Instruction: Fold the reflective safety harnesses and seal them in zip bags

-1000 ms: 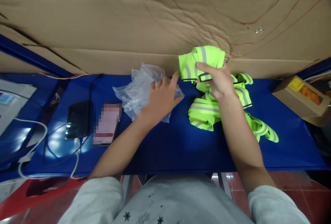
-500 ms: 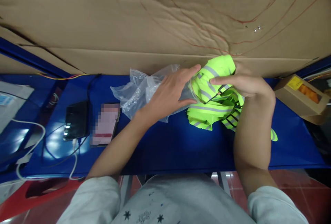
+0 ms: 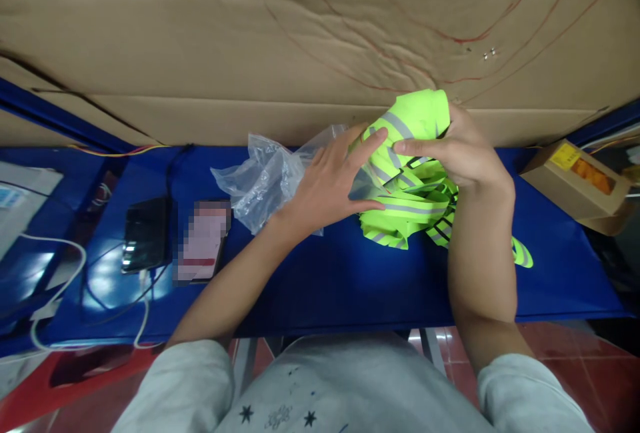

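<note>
A bright yellow-green reflective vest (image 3: 419, 119) with grey stripes and black buckles is partly bundled up above the blue table. My right hand (image 3: 467, 149) grips the raised bundle, thumb across its front; the fingers behind are hidden. Loose straps of the vest hang below and lie on the table. My left hand (image 3: 327, 183) is open, thumb and forefinger spread wide, with its forefinger against the left side of the bundle. Under and around the left hand lies a crumpled clear plastic bag (image 3: 267, 176); its edge near the vest is hard to make out.
On the left are a dark phone (image 3: 146, 233) with cables, a second phone (image 3: 204, 239) with a blurred screen, and a white cable (image 3: 83, 259). A cardboard box (image 3: 575, 183) with an orange item stands at right. A cardboard sheet (image 3: 200, 39) rises behind the table (image 3: 350, 279).
My right hand has moved the vest bundle slightly left and up. My left hand's forefinger now overlaps the bundle, where before it was beside it.
</note>
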`<state>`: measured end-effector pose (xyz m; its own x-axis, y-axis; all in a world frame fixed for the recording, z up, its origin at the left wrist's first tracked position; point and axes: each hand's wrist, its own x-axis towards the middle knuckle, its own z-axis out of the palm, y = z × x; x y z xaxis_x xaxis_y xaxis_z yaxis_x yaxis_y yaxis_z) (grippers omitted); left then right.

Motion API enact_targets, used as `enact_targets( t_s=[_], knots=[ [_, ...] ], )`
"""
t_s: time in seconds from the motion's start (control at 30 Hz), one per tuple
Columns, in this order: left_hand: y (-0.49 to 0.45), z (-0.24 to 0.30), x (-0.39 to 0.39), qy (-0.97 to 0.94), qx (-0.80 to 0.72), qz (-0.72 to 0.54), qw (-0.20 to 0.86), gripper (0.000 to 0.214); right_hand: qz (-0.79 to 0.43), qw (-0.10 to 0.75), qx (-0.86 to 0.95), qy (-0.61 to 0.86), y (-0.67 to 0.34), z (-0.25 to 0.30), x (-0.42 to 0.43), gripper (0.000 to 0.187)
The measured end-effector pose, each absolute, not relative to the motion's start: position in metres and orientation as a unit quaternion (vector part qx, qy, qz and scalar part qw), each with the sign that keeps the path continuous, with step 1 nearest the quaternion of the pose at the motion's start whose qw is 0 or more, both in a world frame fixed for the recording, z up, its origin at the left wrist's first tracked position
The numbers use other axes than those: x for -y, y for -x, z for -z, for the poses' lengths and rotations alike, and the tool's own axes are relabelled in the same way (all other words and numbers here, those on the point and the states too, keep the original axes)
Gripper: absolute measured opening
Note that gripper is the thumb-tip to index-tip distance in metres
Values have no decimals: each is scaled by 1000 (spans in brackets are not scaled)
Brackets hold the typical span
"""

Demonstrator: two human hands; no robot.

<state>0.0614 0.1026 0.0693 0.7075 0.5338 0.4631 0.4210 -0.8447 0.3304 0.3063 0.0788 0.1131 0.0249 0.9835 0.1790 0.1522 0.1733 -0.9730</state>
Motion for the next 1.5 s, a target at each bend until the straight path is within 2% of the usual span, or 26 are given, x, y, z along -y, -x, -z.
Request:
enact_targets(
  t_s=[0.13, 0.23, 0.37, 0.53, 0.6, 0.73, 0.83, 0.93, 1.03, 1.13, 1.27, 1.4, 1.5],
  knots=[
    [-62, -73, -100, -908, -301, -282, 78, 103, -372, 528, 578, 498, -289, -117, -75, 55],
    [-58, -80, -98, -897, -308, -307, 73, 95, -360, 503, 599, 508, -276, -117, -75, 52],
    [-55, -85, -97, -885, -282, -357, 101, 94, -369, 464, 637, 492, -262, -113, -74, 36],
    [-58, -80, -99, -899, -262, -333, 113, 84, -266, 431, 690, 517, -248, -110, -73, 27],
    [-58, -81, -98, -883, -290, -353, 113, 92, -260, 448, 679, 520, -246, -112, -73, 30],
    [-55, -92, -93, -844, -403, -319, 153, 126, -296, 480, 653, 505, -245, -116, -72, 33],
    [-53, -98, -89, -848, -413, -286, 171, 127, -286, 497, 632, 520, -240, -113, -70, 31],
    [-54, -97, -88, -863, -401, -284, 116, 124, -238, 509, 627, 540, -230, -106, -70, 36],
    [-57, -91, -91, -873, -398, -269, 84, 125, -237, 484, 670, 511, -226, -103, -70, 31],
    [-56, -85, -98, -869, -379, -300, 110, 123, -271, 449, 704, 479, -234, -109, -69, 21],
    [-55, -79, -104, -860, -349, -346, 140, 113, -215, 425, 720, 505, -246, -122, -63, 23],
    [-58, -75, -101, -868, -320, -353, 138, 108, -183, 399, 738, 513, -240, -125, -58, 16],
    [-58, -75, -97, -869, -303, -358, 156, 100, -192, 340, 785, 481, -230, -117, -61, 16]
  ],
)
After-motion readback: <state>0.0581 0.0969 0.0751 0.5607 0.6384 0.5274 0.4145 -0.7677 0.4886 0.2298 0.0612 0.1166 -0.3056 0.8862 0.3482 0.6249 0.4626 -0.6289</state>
